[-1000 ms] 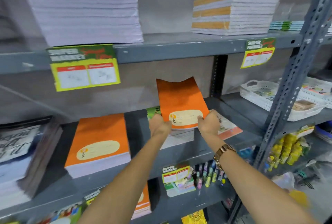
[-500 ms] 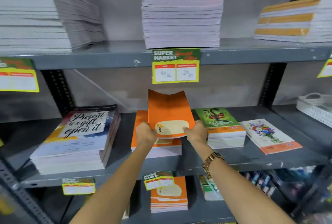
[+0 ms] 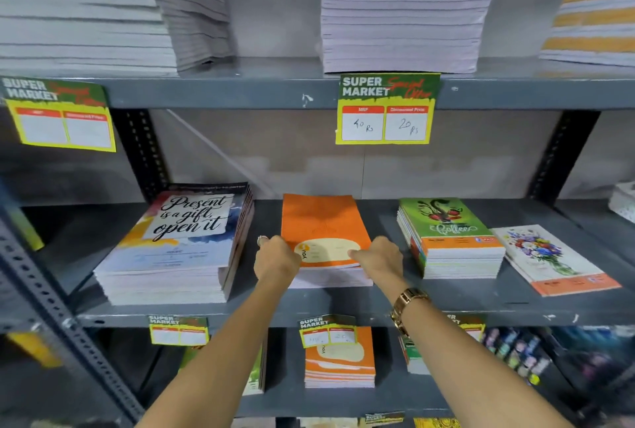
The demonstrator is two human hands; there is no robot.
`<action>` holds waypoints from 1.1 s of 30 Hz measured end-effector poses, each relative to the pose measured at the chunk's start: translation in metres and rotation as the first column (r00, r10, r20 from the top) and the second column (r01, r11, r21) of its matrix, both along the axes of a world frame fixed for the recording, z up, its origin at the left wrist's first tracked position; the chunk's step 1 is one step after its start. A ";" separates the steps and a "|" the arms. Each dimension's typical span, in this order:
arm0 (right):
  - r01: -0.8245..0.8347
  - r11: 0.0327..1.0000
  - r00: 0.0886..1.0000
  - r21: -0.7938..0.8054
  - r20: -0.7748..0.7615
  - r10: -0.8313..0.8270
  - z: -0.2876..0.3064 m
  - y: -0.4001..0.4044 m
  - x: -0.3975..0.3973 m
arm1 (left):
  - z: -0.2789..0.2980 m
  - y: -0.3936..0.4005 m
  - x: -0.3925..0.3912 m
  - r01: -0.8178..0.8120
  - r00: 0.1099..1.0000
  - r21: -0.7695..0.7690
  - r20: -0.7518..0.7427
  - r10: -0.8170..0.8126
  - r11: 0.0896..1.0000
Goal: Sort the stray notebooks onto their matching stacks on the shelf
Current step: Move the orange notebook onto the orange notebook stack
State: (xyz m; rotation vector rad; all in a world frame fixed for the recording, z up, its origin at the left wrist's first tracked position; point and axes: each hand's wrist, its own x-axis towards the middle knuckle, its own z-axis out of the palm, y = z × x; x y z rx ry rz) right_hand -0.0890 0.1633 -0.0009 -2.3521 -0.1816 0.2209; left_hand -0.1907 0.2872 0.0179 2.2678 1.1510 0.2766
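Head view, the only one: both my arms reach to the middle shelf (image 3: pixel 343 304), where the orange notebook (image 3: pixel 323 225) lies flat on top of the orange stack (image 3: pixel 330 278), its cover matching the ones beneath. My left hand (image 3: pixel 276 261) is curled at the notebook's near left corner, fingers closed down onto the cover edge; my right hand (image 3: pixel 379 257) is at the near right corner, thumb lying on the pale label, fingers bent over the edge. Both hands touch the notebook, but I cannot tell whether they grip it or only press and square it.

Left of the orange stack sits the "Present is a gift" stack (image 3: pixel 175 242), well apart. On the right is the green stack (image 3: pixel 446 238), and just beside that the floral notebook (image 3: pixel 549 255), lying alone or on a very thin pile.

I judge this orange one as good as placed: it sits on its own kind and only needs my hands to let go. What is left is harder to say. The floral notebook looks like a possible stray, since no matching stack shows on this shelf. The shelf below holds another orange stack (image 3: pixel 338 362) and more books, partly hidden by my arms.
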 end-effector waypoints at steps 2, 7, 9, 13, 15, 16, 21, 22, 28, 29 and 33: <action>0.013 0.998 0.998 -0.057 0.064 -0.010 0.002 -0.004 0.001 | 0.006 -0.004 0.001 -0.011 0.999 0.027 -0.030 0.012 1.000; 0.082 0.994 0.962 -0.077 0.266 -0.059 0.017 -0.032 0.013 | 0.018 -0.029 0.018 0.062 0.996 0.120 0.064 -0.070 0.991; 0.103 0.991 0.936 -0.082 0.344 -0.069 0.021 -0.050 0.021 | 0.021 -0.044 0.031 0.110 0.986 0.138 0.112 -0.126 0.984; 0.159 0.982 0.884 -0.102 0.457 -0.095 0.025 -0.090 0.042 | 0.023 -0.083 0.063 0.222 0.949 0.135 0.199 -0.246 0.966; 0.202 0.971 0.868 -0.124 0.483 -0.119 0.024 -0.115 0.054 | 0.023 -0.105 0.080 0.284 0.922 0.118 0.238 -0.305 0.952; 0.223 0.965 0.861 -0.138 0.493 -0.128 0.023 -0.128 0.060 | 0.022 -0.115 0.088 0.313 0.909 0.109 0.254 -0.331 0.944; 0.348 0.920 0.856 -0.179 0.462 -0.233 0.013 -0.197 0.091 | 0.015 -0.176 0.128 0.433 0.852 0.028 0.313 -0.420 0.901; 0.372 0.908 0.856 -0.193 0.450 -0.255 0.011 -0.210 0.096 | 0.012 -0.187 0.135 0.448 0.847 0.022 0.309 -0.432 0.894; 0.442 0.868 0.859 -0.226 0.384 -0.338 -0.005 -0.284 0.130 | -0.007 -0.253 0.182 0.555 0.785 0.005 0.327 -0.526 0.832; 0.440 0.868 0.867 -0.231 0.363 -0.343 -0.008 -0.293 0.135 | -0.012 -0.261 0.188 0.574 0.774 0.004 0.324 -0.544 0.819; 0.430 0.872 0.894 -0.234 0.247 -0.374 -0.022 -0.326 0.156 | -0.032 -0.291 0.210 0.654 0.727 0.049 0.235 -0.645 0.755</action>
